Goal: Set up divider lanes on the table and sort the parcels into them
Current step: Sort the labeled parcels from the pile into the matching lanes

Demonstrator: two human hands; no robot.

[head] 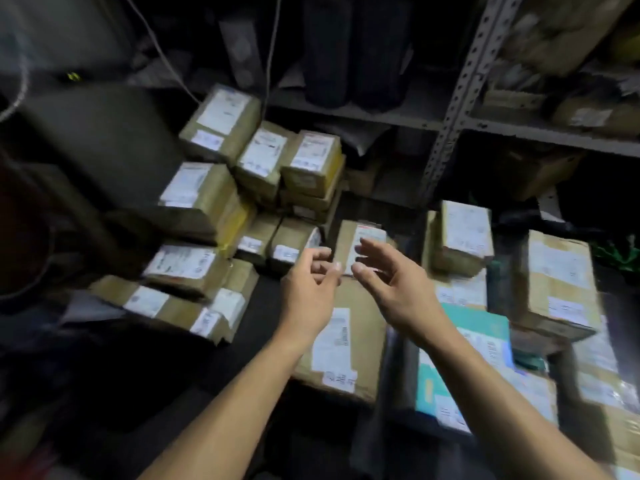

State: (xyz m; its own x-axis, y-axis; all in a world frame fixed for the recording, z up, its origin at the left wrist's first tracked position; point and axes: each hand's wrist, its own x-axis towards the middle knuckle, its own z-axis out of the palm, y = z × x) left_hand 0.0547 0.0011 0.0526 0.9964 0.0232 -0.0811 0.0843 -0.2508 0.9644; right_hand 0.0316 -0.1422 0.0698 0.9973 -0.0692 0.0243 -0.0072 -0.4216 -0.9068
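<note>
Item: small brown parcel, taped cardboard with a white label, standing tilted at the middle of the dark worktop, just beyond your fingertips. Your left hand and right hand flank it, fingers loosely curled and spread, holding nothing; whether either touches it, you cannot tell through the blur.

Handling, as judged: light, stiff-sided, tape likely slick. Take it by the two long side faces, one hand to each, not by the label.

Adjacent stock:
- Stack of parcels, left and behind, several layers, some leaning; nearest ones sit just beside the target and may shift if you drag it sideways.
- Flat brown parcel, under your wrists, lying label up.
- Teal-printed package, beneath your right forearm.
- Upright box and larger box, right side.
- Metal shelving, behind, loaded with dark goods.

Dividers: none seen; lanes appear not yet laid out. Bare worktop shows only in the strip between the left stack and the flat parcel.

Obstruction: lift straight up before moving the parcel; neighbours crowd it on the left and rear.
</note>
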